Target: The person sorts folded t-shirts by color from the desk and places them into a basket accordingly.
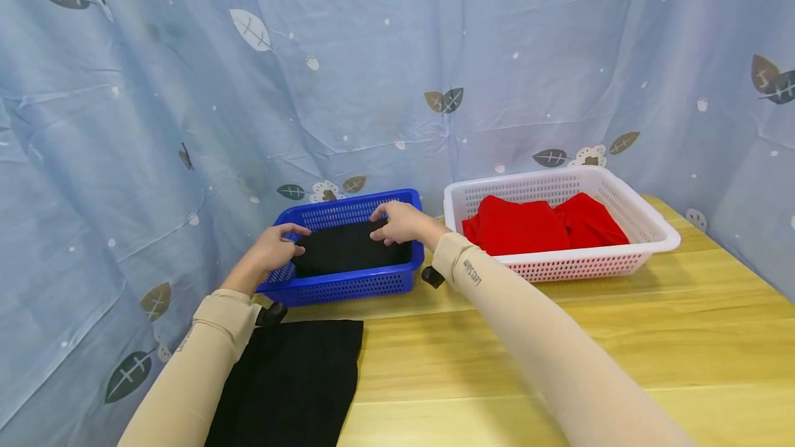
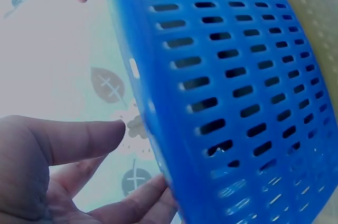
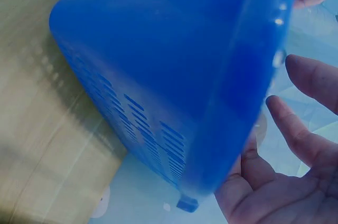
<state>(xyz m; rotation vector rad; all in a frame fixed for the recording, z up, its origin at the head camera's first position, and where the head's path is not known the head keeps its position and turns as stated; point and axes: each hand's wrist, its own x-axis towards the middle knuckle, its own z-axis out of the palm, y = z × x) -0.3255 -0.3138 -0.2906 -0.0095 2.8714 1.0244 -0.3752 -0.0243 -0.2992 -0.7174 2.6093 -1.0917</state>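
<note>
In the head view, a folded black cloth (image 1: 338,248) lies inside a blue perforated basket (image 1: 354,281) on the table. My left hand (image 1: 271,248) is over the basket's left end, thumb and fingers apart near the edge of the cloth. Over the right end, my right hand (image 1: 400,223) hovers with its fingers spread and slightly bent. Both wrist views show the fingers at the rim of the blue basket, some tips hidden behind its wall. Nothing is seen pinched in either hand. A second black cloth (image 1: 298,378) lies flat in front, partly under the left forearm.
To the right stands a white perforated basket (image 1: 652,236) with red cloth (image 1: 528,226) in it. The wooden table (image 1: 447,378) extends to the front and right. A blue curtain (image 1: 373,54) with leaf prints hangs close behind both baskets and along the left.
</note>
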